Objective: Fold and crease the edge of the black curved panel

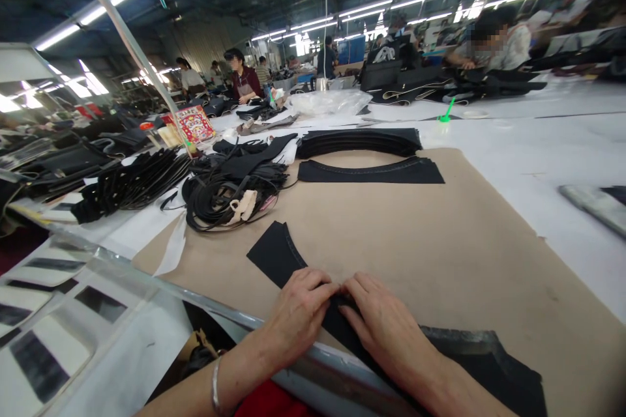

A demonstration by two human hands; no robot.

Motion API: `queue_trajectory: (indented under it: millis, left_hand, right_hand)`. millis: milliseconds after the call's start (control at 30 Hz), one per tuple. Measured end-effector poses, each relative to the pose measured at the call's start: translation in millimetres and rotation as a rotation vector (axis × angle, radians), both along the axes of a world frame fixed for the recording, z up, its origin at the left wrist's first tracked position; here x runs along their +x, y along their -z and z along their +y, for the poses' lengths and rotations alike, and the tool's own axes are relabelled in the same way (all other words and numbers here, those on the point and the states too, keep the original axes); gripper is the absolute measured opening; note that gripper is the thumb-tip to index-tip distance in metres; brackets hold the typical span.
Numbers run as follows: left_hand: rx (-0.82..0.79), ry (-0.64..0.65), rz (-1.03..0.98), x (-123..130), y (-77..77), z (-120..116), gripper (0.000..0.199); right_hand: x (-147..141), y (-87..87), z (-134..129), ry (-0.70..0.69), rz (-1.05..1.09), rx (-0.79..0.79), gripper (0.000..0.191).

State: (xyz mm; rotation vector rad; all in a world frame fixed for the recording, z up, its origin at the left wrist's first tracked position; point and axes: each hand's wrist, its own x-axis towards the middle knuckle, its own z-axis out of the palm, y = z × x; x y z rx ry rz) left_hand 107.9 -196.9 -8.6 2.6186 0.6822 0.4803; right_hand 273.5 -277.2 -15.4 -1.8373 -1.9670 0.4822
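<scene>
Both hands meet on a long curved black piece (276, 253) near the table's front edge. My left hand (306, 303) pinches its edge, fingertips almost touching those of the other hand. My right hand (376, 313) grips the same piece just to the right, thumb below and fingers on top. The piece's left end lies flat on brown paper, with a stitched-looking line along its curve. Under and beyond my right forearm lies black material (489, 365) with a greyish band along its upper edge. Whether it joins the held piece is hidden by the arm.
Brown paper (440, 234) covers part of the white table. Farther back are a curved black piece (372, 172), a stack of black pieces (359, 142) and coiled black strips (215, 195). A green stand (446, 116) is beyond. People work in the background.
</scene>
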Motion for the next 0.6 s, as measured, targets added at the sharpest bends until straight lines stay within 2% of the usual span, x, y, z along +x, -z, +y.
queue_trajectory:
  millis: [133,400,600]
  left_hand:
    - [-0.044,0.034,0.074,7,-1.7,0,0.028]
    - [-0.099,0.039,0.149,13,-14.2,4,0.031]
    - [-0.07,0.049,0.126,11,-6.0,-3,0.03]
  right_hand:
    - [3,-5.0,-1,0.003,-0.017,-0.044,0.008]
    - [8,-15.8,2,-0.006,0.021,-0.124,0.006]
    - [8,-16.1,-2,0.001,0.02,-0.148,0.007]
